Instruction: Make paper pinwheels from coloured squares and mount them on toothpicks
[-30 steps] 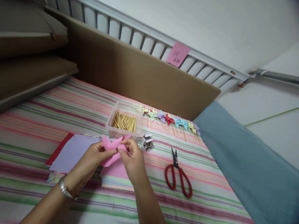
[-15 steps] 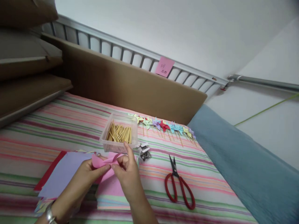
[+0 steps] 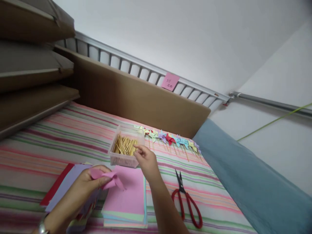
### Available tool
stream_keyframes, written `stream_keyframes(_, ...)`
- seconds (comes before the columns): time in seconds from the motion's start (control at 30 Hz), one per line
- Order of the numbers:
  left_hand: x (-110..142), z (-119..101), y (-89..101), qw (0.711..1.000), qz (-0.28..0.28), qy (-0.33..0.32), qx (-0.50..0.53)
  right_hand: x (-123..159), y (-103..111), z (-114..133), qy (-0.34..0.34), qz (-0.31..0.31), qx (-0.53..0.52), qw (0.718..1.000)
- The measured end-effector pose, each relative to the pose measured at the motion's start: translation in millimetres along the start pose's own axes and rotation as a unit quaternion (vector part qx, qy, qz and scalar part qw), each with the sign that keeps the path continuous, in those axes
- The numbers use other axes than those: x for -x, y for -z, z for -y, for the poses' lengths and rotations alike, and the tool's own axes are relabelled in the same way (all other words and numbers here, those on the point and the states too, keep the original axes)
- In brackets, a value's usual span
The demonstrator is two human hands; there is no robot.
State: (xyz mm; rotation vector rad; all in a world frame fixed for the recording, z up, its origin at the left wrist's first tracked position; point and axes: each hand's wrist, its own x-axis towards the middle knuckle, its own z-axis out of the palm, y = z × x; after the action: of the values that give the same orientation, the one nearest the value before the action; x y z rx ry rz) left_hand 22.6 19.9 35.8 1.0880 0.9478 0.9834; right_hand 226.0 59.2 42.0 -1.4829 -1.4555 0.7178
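My left hand pinches a folded pink paper pinwheel between thumb and fingers, its blades curling outward. Below it lies a stack of square sheets with pink paper on top. My right hand reaches over the right rim of a clear plastic box. Its fingers are curled and slightly apart, with nothing visible in them. Thin wooden sticks fill much of the box. The small box of metal pins is hidden behind my right hand.
Red-handled scissors lie right of my right forearm. Finished pinwheels on sticks line the back of the striped cloth. More coloured sheets sit under my left forearm. A cardboard panel stands behind; stacked brown packages rise at left.
My right hand has let go of the pink pinwheel and moved right and up to the stick box. The pinwheel stays in my left hand. The view has shifted slightly.
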Motion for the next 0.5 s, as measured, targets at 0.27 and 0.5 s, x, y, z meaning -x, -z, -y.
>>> stream_keyframes(0.27,-2,9,21.3,0.994,0.081,-0.068,-0.021,-96,-67,-5,-0.090,0.120,0.225,0.963)
stream_keyframes(0.5,3,0,27.5,0.992,0.098,-0.062,-0.045,-116,-86,-14,-0.160,0.137,0.296,0.932)
